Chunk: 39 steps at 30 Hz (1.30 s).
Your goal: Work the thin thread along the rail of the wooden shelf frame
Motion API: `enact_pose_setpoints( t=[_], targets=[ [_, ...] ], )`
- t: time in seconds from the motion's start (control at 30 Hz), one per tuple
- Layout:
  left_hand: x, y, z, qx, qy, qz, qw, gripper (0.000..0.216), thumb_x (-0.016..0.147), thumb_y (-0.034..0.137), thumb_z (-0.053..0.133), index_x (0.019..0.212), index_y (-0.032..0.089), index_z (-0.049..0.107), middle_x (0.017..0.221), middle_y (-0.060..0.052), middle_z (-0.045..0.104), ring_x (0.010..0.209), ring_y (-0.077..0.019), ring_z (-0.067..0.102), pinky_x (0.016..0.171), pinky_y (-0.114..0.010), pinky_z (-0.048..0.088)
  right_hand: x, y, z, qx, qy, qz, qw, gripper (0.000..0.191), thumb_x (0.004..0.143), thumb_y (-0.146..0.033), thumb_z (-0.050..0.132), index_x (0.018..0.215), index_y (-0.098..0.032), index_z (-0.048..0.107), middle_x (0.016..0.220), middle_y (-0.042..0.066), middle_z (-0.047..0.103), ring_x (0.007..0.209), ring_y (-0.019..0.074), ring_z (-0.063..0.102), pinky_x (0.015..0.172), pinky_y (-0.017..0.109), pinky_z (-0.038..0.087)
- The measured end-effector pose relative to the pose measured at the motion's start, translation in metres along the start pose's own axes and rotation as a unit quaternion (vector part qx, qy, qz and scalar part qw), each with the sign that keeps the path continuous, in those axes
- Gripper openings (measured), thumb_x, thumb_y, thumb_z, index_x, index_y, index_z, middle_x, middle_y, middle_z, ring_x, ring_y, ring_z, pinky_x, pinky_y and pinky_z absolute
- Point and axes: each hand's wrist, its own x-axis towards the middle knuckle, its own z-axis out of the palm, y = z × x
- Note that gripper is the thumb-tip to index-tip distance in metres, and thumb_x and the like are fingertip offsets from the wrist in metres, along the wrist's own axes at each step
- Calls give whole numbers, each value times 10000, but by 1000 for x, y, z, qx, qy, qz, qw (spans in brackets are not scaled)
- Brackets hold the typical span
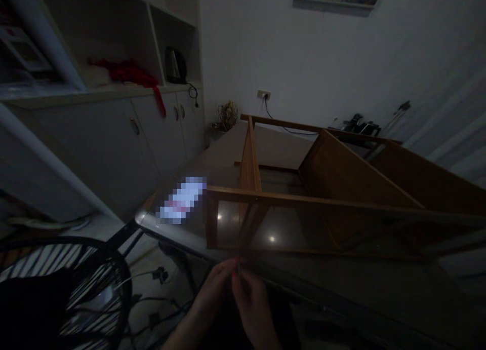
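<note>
wooden shelf frame (330, 203) lying on its side on the glossy tabletop (224, 150), open face up, dividers standing. likely stiff, bulky and fairly heavy, thin rails could rack or scrape the glassy top. best gripped on the long near rail or a corner post, not the thin dividers. left hand (213, 289) and right hand (252, 302) are low at the near tabletop edge, just below the frame's near rail, close to it but contact unclear. both hands have fingers drawn into a pinch, tips meeting. too dark to tell if anything small sits between them. black wire fan guard (64, 284) lower left, cabinet (114, 137) with kettle (175, 65) and red cloth (131, 74) behind.
</note>
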Motion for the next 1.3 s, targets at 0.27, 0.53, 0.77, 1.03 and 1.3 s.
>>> enact_pose_setpoints(
  t=[0.27, 0.53, 0.77, 1.03, 1.3],
  targets=[
    [0, 1, 3, 15, 7, 20, 1000, 244, 695, 353, 737, 742, 114, 726, 661, -34, 702, 614, -128, 598, 610, -198, 450, 3, 2, 0, -279, 48, -100, 954, 222, 865, -230, 464, 808, -194, 675, 742, 50, 708, 674, 182, 665, 643, 233, 427],
    [-1, -1, 1, 18, 16, 20, 999, 252, 694, 367, 734, 766, 125, 732, 724, -53, 726, 681, -156, 631, 674, -223, 477, 2, -1, -2, -250, 24, -113, 961, 262, 910, -238, 412, 829, -194, 657, 757, 45, 706, 685, 165, 666, 652, 217, 412],
    [-1, -1, 1, 22, -13, 31, 999, 253, 743, 372, 688, 771, 124, 727, 748, -66, 731, 712, -163, 635, 709, -235, 485, 2, 1, -1, -251, 22, -111, 961, 263, 911, -232, 413, 865, -189, 669, 777, 54, 710, 706, 172, 669, 687, 227, 427],
    [0, -1, 0, 3, 3, 20, 1000, 243, 703, 357, 728, 772, 124, 727, 691, -54, 713, 650, -155, 626, 626, -217, 474, 3, 2, 1, -180, -6, -87, 980, 295, 929, -271, 393, 946, -180, 673, 883, 84, 718, 807, 180, 677, 754, 239, 462],
    [1, -1, 3, -1, -22, 21, 1000, 284, 718, 400, 706, 766, 120, 713, 614, -34, 677, 584, -139, 603, 636, -229, 473, -3, 0, -1, -44, -30, 15, 998, 422, 929, -455, 377, 1078, -183, 662, 993, 101, 703, 912, 192, 658, 832, 265, 476]
  ],
)
